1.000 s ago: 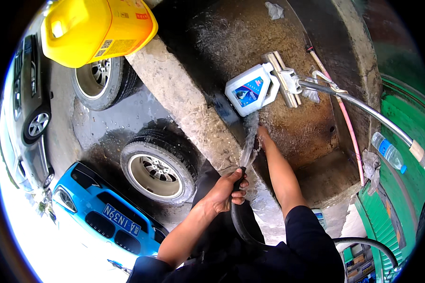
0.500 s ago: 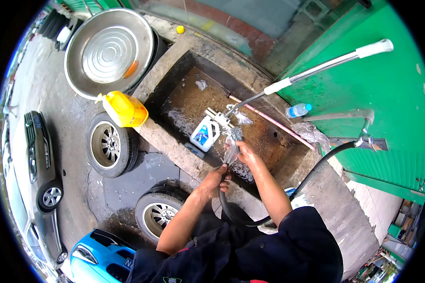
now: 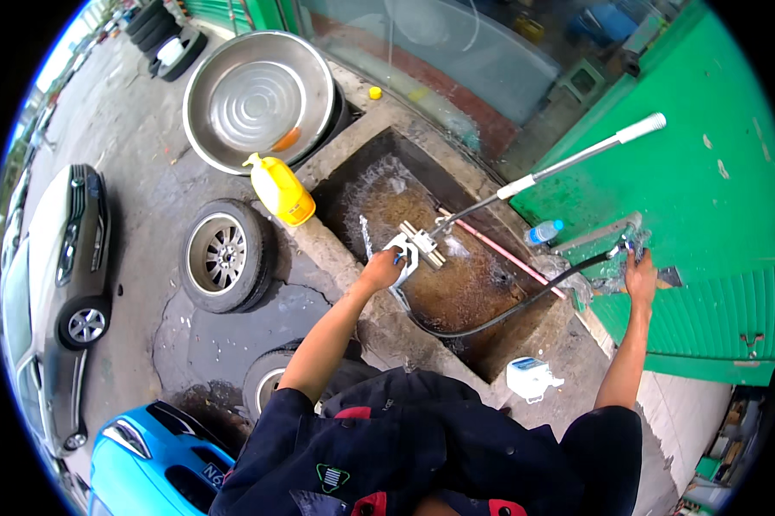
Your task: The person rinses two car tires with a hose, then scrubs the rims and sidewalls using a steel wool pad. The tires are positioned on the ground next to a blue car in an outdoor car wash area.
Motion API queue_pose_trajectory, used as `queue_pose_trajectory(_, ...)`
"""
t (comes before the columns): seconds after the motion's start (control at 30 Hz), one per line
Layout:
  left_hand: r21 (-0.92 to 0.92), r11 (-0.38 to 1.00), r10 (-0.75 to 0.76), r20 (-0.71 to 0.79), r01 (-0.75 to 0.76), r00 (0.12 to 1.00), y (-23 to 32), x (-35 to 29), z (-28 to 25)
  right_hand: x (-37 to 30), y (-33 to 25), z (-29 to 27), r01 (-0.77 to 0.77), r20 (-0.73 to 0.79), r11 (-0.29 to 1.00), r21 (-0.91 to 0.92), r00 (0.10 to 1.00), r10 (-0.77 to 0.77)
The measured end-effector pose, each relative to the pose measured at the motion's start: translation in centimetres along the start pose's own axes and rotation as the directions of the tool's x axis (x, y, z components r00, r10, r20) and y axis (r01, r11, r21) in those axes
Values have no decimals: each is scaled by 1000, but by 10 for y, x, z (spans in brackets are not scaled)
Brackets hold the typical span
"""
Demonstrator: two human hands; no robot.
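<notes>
My left hand point(image 3: 382, 270) grips the end of a black hose point(image 3: 490, 320) over a wet concrete trough point(image 3: 456, 284), and water splashes beside it. A metal fitting point(image 3: 422, 241) lies just past my fingers. The hose curves across the trough to a tap point(image 3: 621, 249) on the green wall point(image 3: 714, 189). My right hand point(image 3: 639, 277) is stretched out and closed on that tap. A white jug with a blue label point(image 3: 529, 377) stands on the trough's near ledge between my arms.
A yellow jug point(image 3: 280, 189) stands on the trough's left corner, with a steel basin point(image 3: 258, 99) behind it. A long metal lance point(image 3: 576, 159) and a plastic bottle point(image 3: 544, 232) lie at the far side. Tyres point(image 3: 224, 255) and parked cars point(image 3: 65, 258) are on my left.
My right hand has left the trough and reached right to the tap on the wall. The white jug has gone from the trough to the near ledge. My left hand keeps the hose.
</notes>
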State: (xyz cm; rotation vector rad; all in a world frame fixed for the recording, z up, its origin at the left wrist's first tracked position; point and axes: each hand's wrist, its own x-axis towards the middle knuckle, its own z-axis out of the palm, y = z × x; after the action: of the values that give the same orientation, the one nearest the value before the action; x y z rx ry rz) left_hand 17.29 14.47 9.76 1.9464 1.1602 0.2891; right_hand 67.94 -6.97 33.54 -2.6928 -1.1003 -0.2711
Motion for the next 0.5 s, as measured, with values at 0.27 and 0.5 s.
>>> queue_pose_trajectory(0.27,-648,649,-436,111,398,893,-195,-44,-106,58,-115,51,-589,300,678,439,808,508)
queue_pose_trajectory(0.5,-839,387,-359,245,383,901,-205,-42,-204,-63,-304,150,-272,223,826,494,958,182)
